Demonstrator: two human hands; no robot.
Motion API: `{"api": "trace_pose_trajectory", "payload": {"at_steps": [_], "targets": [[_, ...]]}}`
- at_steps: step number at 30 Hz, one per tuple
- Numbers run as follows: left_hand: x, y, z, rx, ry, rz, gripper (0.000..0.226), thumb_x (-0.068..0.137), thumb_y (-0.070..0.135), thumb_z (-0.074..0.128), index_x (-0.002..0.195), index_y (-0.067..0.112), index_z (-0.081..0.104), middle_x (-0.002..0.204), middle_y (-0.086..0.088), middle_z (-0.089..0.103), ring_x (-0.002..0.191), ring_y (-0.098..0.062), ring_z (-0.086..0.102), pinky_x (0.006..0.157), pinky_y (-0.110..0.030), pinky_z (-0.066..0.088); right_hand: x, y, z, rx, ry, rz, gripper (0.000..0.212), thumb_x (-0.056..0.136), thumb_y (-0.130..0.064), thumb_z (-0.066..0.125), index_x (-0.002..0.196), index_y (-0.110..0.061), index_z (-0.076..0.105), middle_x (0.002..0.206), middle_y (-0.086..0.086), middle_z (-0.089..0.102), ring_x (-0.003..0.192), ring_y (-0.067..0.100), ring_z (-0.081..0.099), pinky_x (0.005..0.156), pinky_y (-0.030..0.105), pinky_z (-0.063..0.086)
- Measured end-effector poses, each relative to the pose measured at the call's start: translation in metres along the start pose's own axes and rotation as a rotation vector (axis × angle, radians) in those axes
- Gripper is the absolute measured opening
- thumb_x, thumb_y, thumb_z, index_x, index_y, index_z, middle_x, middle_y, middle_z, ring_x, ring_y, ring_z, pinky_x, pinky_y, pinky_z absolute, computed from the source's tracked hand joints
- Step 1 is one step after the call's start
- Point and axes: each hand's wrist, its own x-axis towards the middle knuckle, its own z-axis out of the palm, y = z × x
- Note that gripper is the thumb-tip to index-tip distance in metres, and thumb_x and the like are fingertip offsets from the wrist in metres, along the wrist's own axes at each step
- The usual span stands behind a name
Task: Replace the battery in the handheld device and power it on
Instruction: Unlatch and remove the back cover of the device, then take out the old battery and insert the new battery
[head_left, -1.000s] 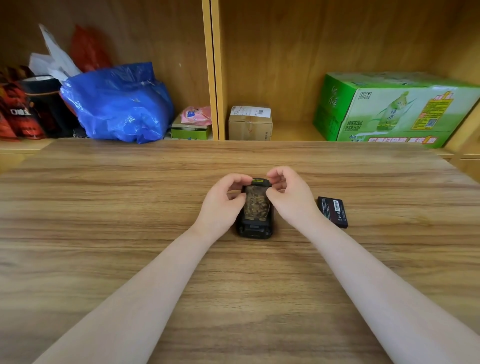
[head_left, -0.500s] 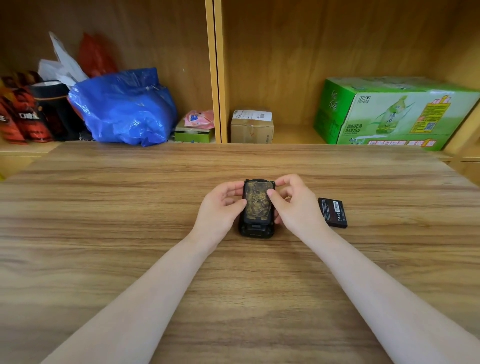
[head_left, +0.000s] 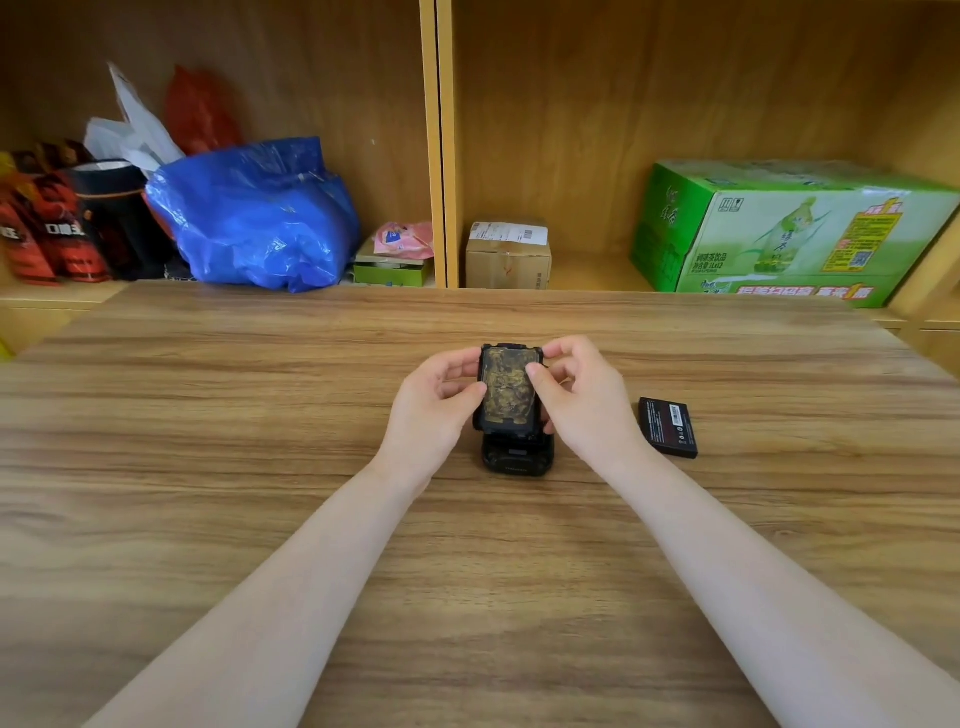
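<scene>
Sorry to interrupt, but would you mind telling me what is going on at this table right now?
A person is working on a black handheld device on the wooden table. The left hand and right hand hold its camouflage-patterned back cover by the sides, raised off the device at the far end. A loose black battery lies on the table to the right, untouched. Whether a battery sits inside the device cannot be seen.
</scene>
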Motion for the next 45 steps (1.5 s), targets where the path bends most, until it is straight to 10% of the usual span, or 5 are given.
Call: {"api": "trace_pose_trajectory", "payload": {"at_steps": [7, 12, 17, 27, 45], "targets": [[0.005, -0.004, -0.033, 0.193, 0.082, -0.116, 0.032, 0.089, 0.013, 0.059, 0.118, 0.027, 0.064, 0.109, 0.016, 0.066, 0.095, 0.003, 0.062, 0.074, -0.012, 0.044, 0.013, -0.012, 0.036, -0.232, -0.118, -0.031, 0.026, 0.095, -0.034, 0.057, 0.115, -0.018, 0.055, 0.083, -0.01, 0.065, 0.075, 0.003, 0.059, 0.06, 0.016, 0.041], [0.009, -0.013, -0.051, 0.411, 0.122, -0.13, 0.038, 0.087, 0.014, 0.058, 0.124, 0.022, 0.064, 0.11, 0.012, 0.067, 0.093, 0.0, 0.063, 0.079, -0.017, 0.049, 0.021, -0.012, 0.064, -0.424, -0.137, -0.062, 0.03, 0.091, -0.041, 0.058, 0.112, -0.02, 0.061, 0.095, -0.009, 0.067, 0.099, 0.018, 0.059, 0.092, 0.039, 0.044], [0.011, -0.021, -0.052, 0.587, 0.087, -0.135, 0.039, 0.086, 0.009, 0.054, 0.122, 0.019, 0.065, 0.107, 0.005, 0.07, 0.094, -0.008, 0.062, 0.064, -0.006, 0.036, 0.023, -0.015, 0.071, -0.642, -0.179, -0.094, 0.034, 0.092, -0.046, 0.053, 0.113, -0.021, 0.064, 0.115, 0.0, 0.061, 0.115, 0.025, 0.046, 0.097, 0.041, 0.031], [0.012, -0.029, -0.052, 0.75, 0.031, -0.143, 0.04, 0.087, 0.008, 0.052, 0.126, 0.011, 0.061, 0.114, -0.006, 0.067, 0.104, -0.019, 0.06, 0.083, -0.024, 0.046, 0.029, -0.013, 0.08, -0.849, -0.268, -0.164, 0.036, 0.093, -0.048, 0.05, 0.109, -0.021, 0.068, 0.12, 0.006, 0.058, 0.119, 0.03, 0.042, 0.106, 0.045, 0.024], [0.006, -0.026, -0.039, 0.786, 0.011, 0.147, 0.037, 0.091, 0.019, 0.056, 0.127, 0.022, 0.059, 0.128, 0.005, 0.058, 0.122, -0.016, 0.047, 0.103, -0.025, 0.035, 0.018, -0.002, 0.039, -0.472, -0.137, -0.178, 0.023, 0.095, -0.035, 0.049, 0.112, -0.024, 0.062, 0.118, -0.005, 0.06, 0.117, 0.018, 0.046, 0.102, 0.036, 0.033]]}}
